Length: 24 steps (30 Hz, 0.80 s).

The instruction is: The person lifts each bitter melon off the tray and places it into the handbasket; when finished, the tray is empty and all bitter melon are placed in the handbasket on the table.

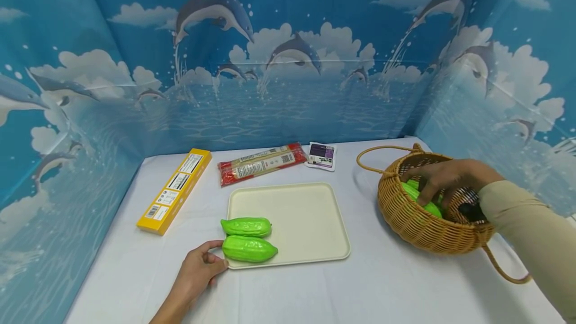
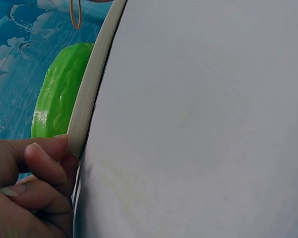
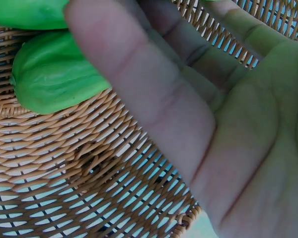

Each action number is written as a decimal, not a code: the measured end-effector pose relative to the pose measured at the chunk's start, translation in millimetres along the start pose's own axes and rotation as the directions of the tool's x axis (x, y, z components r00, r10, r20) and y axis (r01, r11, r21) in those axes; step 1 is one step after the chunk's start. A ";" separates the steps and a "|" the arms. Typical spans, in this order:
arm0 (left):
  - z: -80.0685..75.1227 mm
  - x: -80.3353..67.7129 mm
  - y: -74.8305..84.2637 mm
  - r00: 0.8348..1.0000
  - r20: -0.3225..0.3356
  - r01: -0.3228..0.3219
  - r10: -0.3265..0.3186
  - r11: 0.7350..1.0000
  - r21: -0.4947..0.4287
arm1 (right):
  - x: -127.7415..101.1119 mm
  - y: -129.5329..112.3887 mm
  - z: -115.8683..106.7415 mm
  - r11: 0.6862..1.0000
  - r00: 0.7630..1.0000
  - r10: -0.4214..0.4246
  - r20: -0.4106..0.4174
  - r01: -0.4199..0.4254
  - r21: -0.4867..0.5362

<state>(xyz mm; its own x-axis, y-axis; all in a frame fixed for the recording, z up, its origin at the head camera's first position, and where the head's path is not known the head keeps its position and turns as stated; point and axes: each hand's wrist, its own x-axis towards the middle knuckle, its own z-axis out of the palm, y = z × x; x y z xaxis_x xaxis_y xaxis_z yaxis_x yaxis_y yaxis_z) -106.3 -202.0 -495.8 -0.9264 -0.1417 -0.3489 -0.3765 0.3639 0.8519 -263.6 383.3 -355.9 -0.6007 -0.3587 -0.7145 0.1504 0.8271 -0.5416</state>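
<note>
A cream tray (image 1: pixel 301 224) lies on the white table with two bright green ribbed gourds (image 1: pixel 249 249) side by side at its left end. At the tray's near left corner, my left hand (image 1: pixel 195 269) pinches the rim, seen also in the left wrist view, where a gourd (image 2: pixel 62 91) shows beyond it. My right hand (image 1: pixel 443 179) reaches into a wicker basket (image 1: pixel 418 226) at the right, its fingers over green gourds (image 1: pixel 429 208). In the right wrist view, the extended thumb comes close to one gourd (image 3: pixel 27 12); another gourd (image 3: pixel 57 74) lies beside it. The other fingertips are hidden.
A yellow box (image 1: pixel 175 191) lies at the left of the table. Behind the tray are a red-ended clear packet (image 1: pixel 263 162) and a small purple-and-white packet (image 1: pixel 321 156). Basket handles (image 1: pixel 382 149) stick out. A dolphin-print curtain (image 1: pixel 288 89) encloses the table.
</note>
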 end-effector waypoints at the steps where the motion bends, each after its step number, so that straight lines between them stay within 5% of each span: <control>1: -0.1 0.3 -0.1 1.000 -0.001 -0.001 0.001 1.000 0.004 | -1.2 -0.2 -0.6 1.000 1.000 -0.008 0.000 0.008 0.001; 8: 0.7 0.5 -1.0 1.000 -0.002 -0.007 0.007 1.000 -0.003 | -23.7 -2.2 -13.6 0.994 0.994 -0.106 -0.012 0.107 0.039; 11: 2.1 -0.4 -1.2 1.000 0.012 -0.005 0.005 1.000 -0.013 | -43.8 -4.1 -20.8 0.984 0.977 -0.175 -0.122 0.171 -0.039; 13: 2.9 -1.1 -1.1 1.000 0.020 -0.004 0.004 1.000 -0.015 | -57.8 -6.8 -24.0 0.971 0.945 -0.223 -0.238 0.193 -0.140; 17: 2.8 -1.5 -0.7 1.000 0.015 -0.002 0.002 1.000 -0.002 | -78.3 -15.7 -23.0 0.944 0.826 -0.298 -0.478 0.180 -0.277; 24: 0.7 -0.5 1.0 1.000 0.011 0.000 0.000 1.000 0.004 | -92.5 -40.3 1.6 0.951 0.546 -0.311 -0.778 0.176 -0.256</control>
<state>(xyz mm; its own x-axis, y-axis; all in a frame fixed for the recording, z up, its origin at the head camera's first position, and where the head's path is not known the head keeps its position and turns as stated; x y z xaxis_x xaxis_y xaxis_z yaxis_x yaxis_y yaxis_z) -106.2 -201.0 -495.1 -0.9263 -0.1312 -0.3531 -0.3762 0.3680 0.8503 -212.9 382.5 -268.7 -0.9857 -0.1163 0.1222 -0.1638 0.8337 -0.5273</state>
